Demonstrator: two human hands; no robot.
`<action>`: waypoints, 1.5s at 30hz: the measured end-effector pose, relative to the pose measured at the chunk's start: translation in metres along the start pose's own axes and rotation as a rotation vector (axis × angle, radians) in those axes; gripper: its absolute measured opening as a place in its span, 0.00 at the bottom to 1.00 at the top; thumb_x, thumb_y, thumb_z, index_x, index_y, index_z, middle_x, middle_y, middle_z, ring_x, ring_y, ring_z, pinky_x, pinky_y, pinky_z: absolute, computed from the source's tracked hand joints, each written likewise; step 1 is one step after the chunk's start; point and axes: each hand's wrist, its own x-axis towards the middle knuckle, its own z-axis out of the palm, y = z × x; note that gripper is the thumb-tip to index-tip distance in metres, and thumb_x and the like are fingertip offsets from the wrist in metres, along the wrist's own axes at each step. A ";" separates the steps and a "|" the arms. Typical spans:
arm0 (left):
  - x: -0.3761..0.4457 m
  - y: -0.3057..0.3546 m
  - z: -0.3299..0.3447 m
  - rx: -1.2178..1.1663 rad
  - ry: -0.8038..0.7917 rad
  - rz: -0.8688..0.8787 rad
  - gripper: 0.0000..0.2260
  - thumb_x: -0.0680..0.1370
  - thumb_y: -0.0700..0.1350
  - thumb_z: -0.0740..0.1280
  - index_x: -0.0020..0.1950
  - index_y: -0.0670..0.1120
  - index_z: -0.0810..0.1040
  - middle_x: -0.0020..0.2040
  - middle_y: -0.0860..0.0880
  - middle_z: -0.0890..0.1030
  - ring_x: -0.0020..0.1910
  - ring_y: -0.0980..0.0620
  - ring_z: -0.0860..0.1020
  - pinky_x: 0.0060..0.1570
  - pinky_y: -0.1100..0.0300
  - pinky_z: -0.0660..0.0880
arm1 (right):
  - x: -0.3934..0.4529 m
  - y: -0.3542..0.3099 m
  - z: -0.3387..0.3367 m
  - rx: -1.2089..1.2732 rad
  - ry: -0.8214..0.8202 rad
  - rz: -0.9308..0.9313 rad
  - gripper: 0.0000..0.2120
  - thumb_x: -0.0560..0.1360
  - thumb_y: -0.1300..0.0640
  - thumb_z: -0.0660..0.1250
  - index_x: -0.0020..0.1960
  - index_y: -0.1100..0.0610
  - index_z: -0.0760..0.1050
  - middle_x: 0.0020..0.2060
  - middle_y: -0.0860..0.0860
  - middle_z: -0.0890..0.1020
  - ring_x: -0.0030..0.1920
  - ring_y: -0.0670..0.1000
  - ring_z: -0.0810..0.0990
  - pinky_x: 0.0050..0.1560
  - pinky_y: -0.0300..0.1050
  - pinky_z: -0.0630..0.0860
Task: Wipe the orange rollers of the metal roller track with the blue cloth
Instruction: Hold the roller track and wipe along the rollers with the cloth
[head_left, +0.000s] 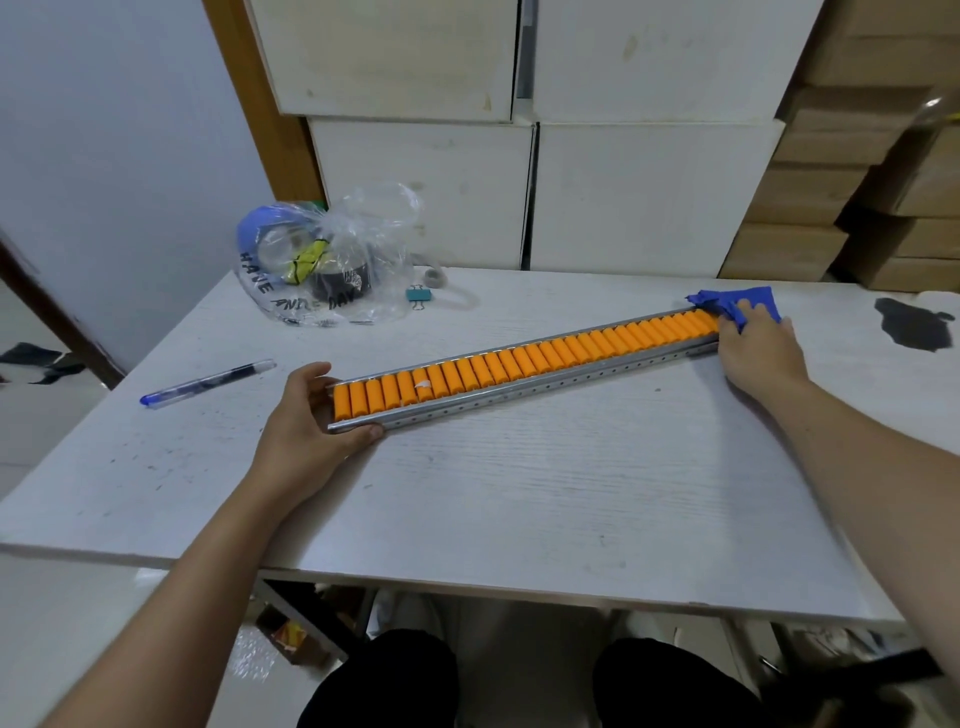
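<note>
A long metal roller track (524, 388) lies slantwise across the white table, its row of orange rollers (519, 359) running from near left to far right. My left hand (306, 410) grips the track's near left end, thumb on the far rail and fingers under the near rail. At the far right end my right hand (756, 349) presses the blue cloth (737, 301) down onto the last rollers, which the cloth hides. One roller near the left end carries a pale scuff.
On the table (519, 493) lie a blue pen (208, 383) at the left, a clear plastic bag of tape rolls (322, 260) at the back, a teal binder clip (420, 296) and a black stain (914, 325) at the right. White and brown boxes are stacked behind.
</note>
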 end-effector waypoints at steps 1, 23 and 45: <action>0.000 0.000 0.000 0.003 0.003 0.001 0.39 0.65 0.48 0.78 0.71 0.51 0.62 0.60 0.54 0.73 0.58 0.55 0.73 0.57 0.59 0.68 | 0.001 -0.001 -0.003 0.020 -0.002 0.006 0.22 0.82 0.50 0.50 0.70 0.62 0.65 0.68 0.62 0.70 0.69 0.62 0.65 0.65 0.55 0.65; 0.000 -0.001 0.002 0.017 0.008 0.015 0.39 0.65 0.49 0.78 0.71 0.53 0.62 0.59 0.55 0.73 0.57 0.55 0.72 0.57 0.58 0.67 | 0.003 0.000 0.006 -0.025 0.122 -0.078 0.10 0.80 0.61 0.53 0.55 0.63 0.71 0.54 0.61 0.74 0.60 0.61 0.70 0.65 0.58 0.59; -0.007 0.002 -0.003 -0.081 0.040 0.012 0.37 0.66 0.42 0.77 0.71 0.51 0.63 0.63 0.50 0.74 0.59 0.53 0.74 0.59 0.58 0.69 | -0.112 -0.127 0.047 0.225 -0.030 -0.169 0.21 0.81 0.51 0.51 0.63 0.63 0.73 0.64 0.59 0.75 0.65 0.59 0.70 0.60 0.51 0.69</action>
